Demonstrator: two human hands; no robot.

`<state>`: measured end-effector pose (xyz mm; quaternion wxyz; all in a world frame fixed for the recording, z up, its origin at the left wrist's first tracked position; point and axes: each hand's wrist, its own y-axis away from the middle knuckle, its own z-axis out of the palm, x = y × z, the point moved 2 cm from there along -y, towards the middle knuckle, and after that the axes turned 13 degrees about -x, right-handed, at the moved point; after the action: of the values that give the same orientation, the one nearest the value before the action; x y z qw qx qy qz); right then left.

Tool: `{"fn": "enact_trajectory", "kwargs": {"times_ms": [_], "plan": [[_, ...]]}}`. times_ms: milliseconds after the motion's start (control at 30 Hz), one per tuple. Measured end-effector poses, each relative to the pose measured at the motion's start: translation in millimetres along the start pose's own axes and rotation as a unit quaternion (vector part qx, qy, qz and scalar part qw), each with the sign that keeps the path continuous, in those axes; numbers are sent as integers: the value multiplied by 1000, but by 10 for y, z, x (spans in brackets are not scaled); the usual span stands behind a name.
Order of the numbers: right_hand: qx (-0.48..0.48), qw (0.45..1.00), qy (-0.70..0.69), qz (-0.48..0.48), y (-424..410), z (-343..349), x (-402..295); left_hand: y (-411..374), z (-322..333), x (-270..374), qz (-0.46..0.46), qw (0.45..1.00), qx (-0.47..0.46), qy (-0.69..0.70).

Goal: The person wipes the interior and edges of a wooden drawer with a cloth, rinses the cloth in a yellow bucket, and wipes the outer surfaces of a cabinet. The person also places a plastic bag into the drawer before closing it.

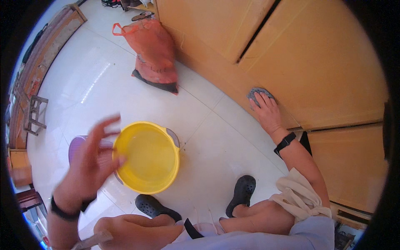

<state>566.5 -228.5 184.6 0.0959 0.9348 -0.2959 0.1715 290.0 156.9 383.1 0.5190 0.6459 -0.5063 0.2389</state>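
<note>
My right hand presses a grey cloth against the lower edge of a wooden cabinet. Its fingers are spread over the cloth. My left hand is raised, blurred, fingers apart and holding nothing. From this view it overlaps the left rim of a yellow plastic basin that stands on the tiled floor with what looks like water in it. Partly hidden behind that hand is a purple container, beside the basin.
A red plastic bag with something inside leans near the cabinet's base. A small wooden stool stands at the far left by a long wooden piece of furniture. My feet in black clogs are on the floor near the basin.
</note>
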Motion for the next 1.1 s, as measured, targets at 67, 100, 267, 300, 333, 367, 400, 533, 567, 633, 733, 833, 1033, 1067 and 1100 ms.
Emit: {"fn": "enact_trajectory", "kwargs": {"times_ms": [67,100,267,300,333,367,400,533,567,633,733,833,1033,1067,1100], "plan": [[-29,997,68,2,73,65,62,-498,-396,-263,43,990,83,-106],[-44,994,98,5,100,78,28,-754,-543,-339,25,984,135,-110],[-131,975,182,0,36,-37,-35,-1947,-1490,-892,47,898,349,-265],[-158,966,205,3,30,-80,-40,-2140,-1530,-907,44,883,368,-289],[-184,956,228,5,6,-99,-45,-2312,-1547,-908,39,866,388,-312],[-183,958,221,10,20,-93,-18,-2464,-1510,-879,37,851,406,-330],[-179,960,214,14,14,-50,8,-2583,-1502,-872,33,870,393,-296],[-197,958,206,11,-105,-136,-56,-2872,-1410,-921,29,873,379,-307],[-196,961,197,7,-177,-143,-86,-2882,-1409,-926,20,867,384,-317],[-191,965,178,-1,-357,-143,-150,-2915,-1668,-954,-22,901,323,-290],[-139,977,164,-14,-704,-184,-263,-2731,-1910,-1227,20,895,347,-279],[-115,974,193,-13,-1136,-97,-377,-2353,-2073,-1337,7,923,323,-208],[-98,983,155,-6,-2423,-182,-818,-1043,-2066,-1705,41,927,354,-113],[-81,984,159,-8,-2595,-205,-855,-910,-1996,-1772,24,929,351,-119],[-65,984,164,-11,-2757,-227,-891,-811,-1940,-1845,8,930,347,-124]]}}
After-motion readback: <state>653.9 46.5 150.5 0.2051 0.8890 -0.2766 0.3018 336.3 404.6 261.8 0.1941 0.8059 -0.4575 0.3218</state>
